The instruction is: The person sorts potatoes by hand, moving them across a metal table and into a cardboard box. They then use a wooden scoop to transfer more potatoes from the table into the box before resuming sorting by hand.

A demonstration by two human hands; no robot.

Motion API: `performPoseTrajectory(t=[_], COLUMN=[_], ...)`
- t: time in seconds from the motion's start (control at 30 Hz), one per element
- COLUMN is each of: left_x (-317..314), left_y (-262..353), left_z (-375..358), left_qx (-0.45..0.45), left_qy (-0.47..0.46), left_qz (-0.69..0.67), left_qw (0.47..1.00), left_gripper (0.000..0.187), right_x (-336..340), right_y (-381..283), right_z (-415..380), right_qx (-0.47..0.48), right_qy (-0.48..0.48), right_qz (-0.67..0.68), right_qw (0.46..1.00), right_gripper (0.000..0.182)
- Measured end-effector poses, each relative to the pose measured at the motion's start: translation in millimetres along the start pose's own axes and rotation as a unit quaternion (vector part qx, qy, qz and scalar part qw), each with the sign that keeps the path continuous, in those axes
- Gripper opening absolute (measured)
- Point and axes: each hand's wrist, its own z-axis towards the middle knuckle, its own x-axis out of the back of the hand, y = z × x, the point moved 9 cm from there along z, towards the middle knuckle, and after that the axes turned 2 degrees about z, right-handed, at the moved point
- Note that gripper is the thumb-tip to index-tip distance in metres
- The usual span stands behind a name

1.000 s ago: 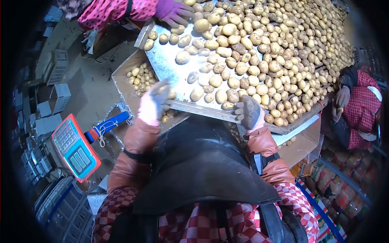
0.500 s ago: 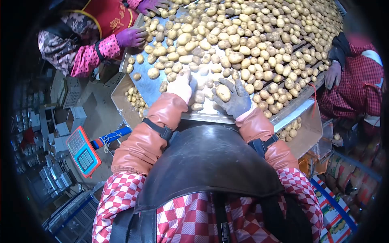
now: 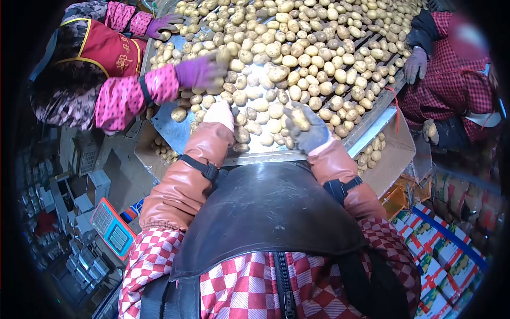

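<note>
Small yellow potatoes (image 3: 276, 110) lie thickly on the metal sorting table (image 3: 265, 156) in front of me. My right hand (image 3: 310, 134), in a grey glove, holds one potato (image 3: 300, 119) between thumb and fingers, close above the near edge. My left hand (image 3: 220, 114), in a pale glove with a darker grey palm side, is at the left of the bright patch, beside several potatoes. Its fingers are mostly hidden behind the back of the hand, so their grip does not show.
At the left, a co-worker's purple-gloved hand (image 3: 201, 73) reaches over the potatoes. Another co-worker's gloved hand (image 3: 416, 65) rests at the table's right edge. Cardboard boxes (image 3: 392, 146) with potatoes stand below both sides. A scale display (image 3: 112, 227) is at lower left.
The co-worker's purple glove has swept right over the potatoes. More potatoes lie between my hands. My right hand still has a potato; my left hand has shifted slightly left in view.
</note>
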Motion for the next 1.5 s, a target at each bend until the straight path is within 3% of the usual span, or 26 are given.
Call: performPoseTrajectory(t=[0.03,0.07,0.1,0.17,0.23,0.3,0.33,0.37,0.43,0.5,0.57,0.63,0.7,0.77,0.83,0.9,0.97,1.03,1.13,1.17,1.2,1.23,1.3,1.37,1.43,1.5], left_x=[7.0,8.8,2.0,-27.0,-29.5,-31.2,-40.8,-36.4,-53.1,-37.3,-14.4,12.1,31.2,11.4,-27.3,-58.6,-49.6,-43.5,-48.6,-57.9,-61.9,-67.2,-8.8,29.3,34.8,23.2], left_y=[6.4,9.0,1.4,-16.8,-24.8,-16.6,-15.4,-10.3,-10.7,-11.0,-11.7,-23.0,-74.3,-155.7,-219.8,-226.1,-175.6,-161.3,-150.7,-153.2,-149.8,-146.1,-95.6,-49.6,-7.7,10.8], left_z=[-5.5,-11.7,-7.3,1.6,-8.2,-7.4,-4.9,-0.2,8.4,-1.6,-19.2,-46.6,-64.1,-53.2,-54.2,-49.8,-57.2,-60.3,-66.6,-61.7,-49.4,-40.3,-58.7,-36.1,-15.1,11.7], left_qx=[-0.023,-0.049,-0.051,-0.06,-0.01,-0.16,-0.238,-0.233,-0.164,-0.197,-0.179,-0.091,0.007,0.085,0.22,0.228,0.138,0.136,0.178,0.179,0.129,0.077,0.112,-0.041,-0.157,-0.128], left_qy=[-0.012,-0.009,-0.008,-0.055,-0.085,0.015,0.089,0.09,-0.036,-0.002,0.08,0.025,0.124,0.22,0.197,0.156,0.12,0.093,0.02,0.019,0.017,0.014,-0.036,0.094,0.123,0.096], left_qz=[0.038,0.066,0.065,-0.077,-0.174,-0.149,-0.046,-0.049,-0.021,-0.034,-0.077,-0.121,-0.224,-0.348,-0.491,-0.564,-0.607,-0.609,-0.716,-0.716,-0.679,-0.638,-0.513,-0.193,-0.037,0.032], left_qw=[0.999,0.997,0.997,0.994,0.981,0.976,0.966,0.967,0.986,0.98,0.978,0.988,0.967,0.907,0.819,0.779,0.773,0.775,0.674,0.674,0.722,0.766,0.85,0.976,0.979,0.987], left_gripper=[0.028,0.024,0.024,0.019,0.018,0.019,0.024,0.024,0.033,0.038,0.041,0.04,0.036,0.032,0.026,0.025,0.026,0.028,0.031,0.031,0.028,0.026,0.026,0.019,0.022,0.021], right_x=[5.9,18.7,25.4,67.7,74.9,148.1,187.7,179.3,173.9,145.2,83.1,62.5,45.4,20.3,0.9,-59.8,-165.0,-94.0,-2.8,19.9,5.5,-7.6,-6.9,-17.2,-0.7,3.5], right_y=[-23.4,-30.9,-35.7,-61.3,-100.2,-150.5,-167.7,-163.1,-119.1,-92.6,-62.7,-50.5,-33.2,-26.9,-14.0,0.5,-17.9,-33.1,-110.5,-132.0,-137.9,-146.1,-124.3,-91.8,-69.9,-58.5], right_z=[-11.0,-24.1,-35.1,-83.4,-135.4,-217.2,-253.4,-252.9,-218.2,-157.1,-110.5,-94.5,-75.3,-53.8,-25.0,14.0,32.7,107.6,173.1,177.8,145.2,127.7,103.5,72.5,52.2,31.0], right_qx=[0.115,0.006,-0.041,-0.052,0.022,0.325,0.361,0.358,0.31,0.21,0.082,0.074,-0.023,-0.051,-0.141,-0.206,-0.163,-0.063,0.125,0.206,0.189,0.254,0.192,0.16,0.132,0.104], right_qy=[-0.004,0.087,0.015,0.044,-0.07,0.192,0.359,0.355,0.261,0.149,-0.007,0.075,0.012,0.055,0.128,0.133,0.053,0.119,0.178,0.199,0.285,0.282,0.243,0.192,0.183,0.22], right_qz=[-0.206,-0.008,0.154,0.242,0.253,0.233,-0.136,-0.14,0.232,0.268,0.184,0.123,0.09,0.05,-0.217,-0.313,-0.399,-0.484,-0.457,-0.471,-0.323,-0.413,-0.38,-0.321,-0.319,-0.29], right_qw=[0.972,0.996,0.987,0.968,0.965,0.896,0.85,0.852,0.884,0.928,0.98,0.987,0.996,0.996,0.957,0.918,0.901,0.865,0.862,0.834,0.882,0.828,0.872,0.913,0.921,0.925], right_gripper=[0.051,0.039,0.037,0.037,0.041,0.064,0.068,0.068,0.071,0.071,0.067,0.06,0.059,0.055,0.053,0.054,0.058,0.06,0.065,0.064,0.057,0.051,0.05,0.052,0.052,0.048])
